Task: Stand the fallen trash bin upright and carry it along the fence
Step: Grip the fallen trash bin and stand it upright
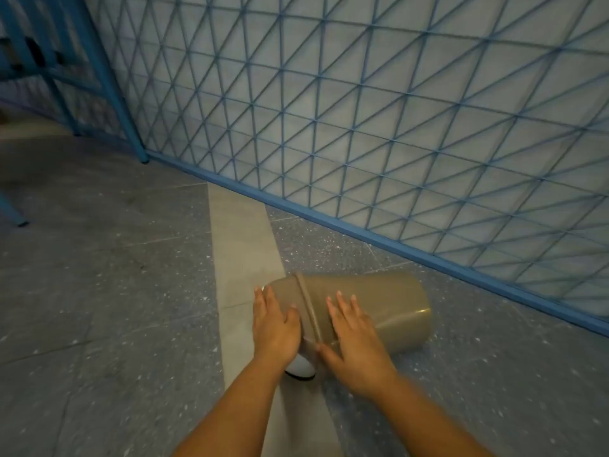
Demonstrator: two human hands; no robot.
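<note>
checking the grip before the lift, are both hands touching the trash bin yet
Touching. The head view shows the left hand flat on the trash bin at its lid end and the right hand spread on its side, with no gap visible.
</note>
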